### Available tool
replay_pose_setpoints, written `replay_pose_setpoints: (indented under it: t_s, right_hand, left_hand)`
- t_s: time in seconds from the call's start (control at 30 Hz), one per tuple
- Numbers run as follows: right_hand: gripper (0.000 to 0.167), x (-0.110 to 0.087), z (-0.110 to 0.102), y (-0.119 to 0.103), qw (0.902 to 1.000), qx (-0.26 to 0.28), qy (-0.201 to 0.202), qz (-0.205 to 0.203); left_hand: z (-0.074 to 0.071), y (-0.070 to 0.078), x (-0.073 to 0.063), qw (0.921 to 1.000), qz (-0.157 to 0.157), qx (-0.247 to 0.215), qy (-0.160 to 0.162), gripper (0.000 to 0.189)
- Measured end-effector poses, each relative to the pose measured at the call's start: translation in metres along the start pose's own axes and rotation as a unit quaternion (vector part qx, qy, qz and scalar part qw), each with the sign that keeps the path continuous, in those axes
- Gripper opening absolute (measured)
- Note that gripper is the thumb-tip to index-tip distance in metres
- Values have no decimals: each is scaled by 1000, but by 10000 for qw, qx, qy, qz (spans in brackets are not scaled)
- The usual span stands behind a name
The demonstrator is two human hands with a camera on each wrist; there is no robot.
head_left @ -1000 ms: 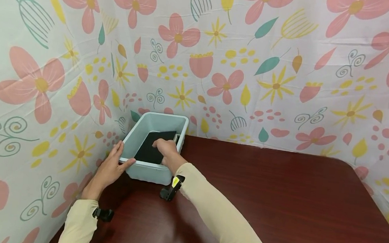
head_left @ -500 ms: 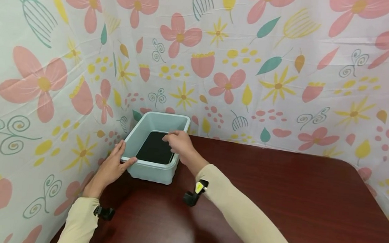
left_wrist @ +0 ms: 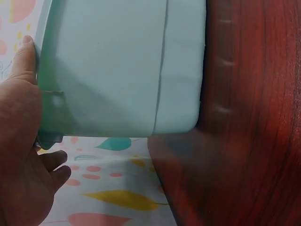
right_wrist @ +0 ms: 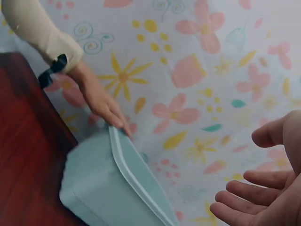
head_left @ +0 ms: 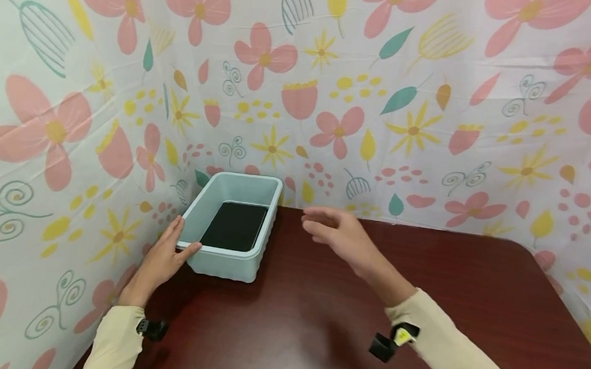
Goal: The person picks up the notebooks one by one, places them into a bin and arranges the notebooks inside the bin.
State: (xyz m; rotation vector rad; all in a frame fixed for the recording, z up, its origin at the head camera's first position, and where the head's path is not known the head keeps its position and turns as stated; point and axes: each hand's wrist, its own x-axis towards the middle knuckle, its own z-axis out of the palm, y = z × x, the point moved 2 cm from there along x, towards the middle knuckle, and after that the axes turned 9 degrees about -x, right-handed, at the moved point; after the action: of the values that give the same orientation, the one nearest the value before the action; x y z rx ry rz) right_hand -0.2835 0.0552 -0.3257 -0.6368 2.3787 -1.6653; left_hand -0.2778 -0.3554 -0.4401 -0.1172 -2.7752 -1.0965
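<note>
A pale blue-green plastic tub (head_left: 226,253) stands in the table's left corner. Inside it lies a flat black rectangular thing (head_left: 234,226) with a thin pale edge. My left hand (head_left: 162,263) holds the tub's near left corner, its fingers along the left rim and its thumb across the near rim. In the left wrist view that thumb (left_wrist: 24,61) lies along the rim. To the right of the tub, my right hand (head_left: 335,235) hovers above the table, fingers loosely bent and apart, holding nothing. The right wrist view shows this hand (right_wrist: 277,188) with an open palm.
The dark red-brown table (head_left: 369,308) extends right from the tub. White cloth (head_left: 429,102) with printed flowers covers the back and left sides, close to the tub. A black wrist device (head_left: 392,342) sits on the right sleeve.
My right hand let go of the black thing, which settled from tilted to flat in the tub. The hand then moved out to the right. My left hand stayed at the tub's corner.
</note>
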Motion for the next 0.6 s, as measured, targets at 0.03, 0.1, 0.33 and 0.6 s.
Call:
replay_pose_setpoints:
  t_s: [0.03, 0.1, 0.33, 0.6]
  right_hand:
    - [47, -7, -7, 2, 9998, -152, 85, -61]
    - [46, -21, -22, 7, 9986, -425, 250, -171]
    - [52, -64, -74, 22, 9852, -1433, 937, -52]
    - [52, -93, -107, 45, 9436, -2841, 1701, 66]
  left_hand:
    - [-1, 0, 0, 10000, 8, 17, 2, 95]
    - [-3, 1, 0, 10000, 55, 78, 10, 97]
    - [-12, 18, -5, 9973, 457, 491, 295, 92]
    - [0, 89, -14, 9788, 1735, 132, 1080, 72]
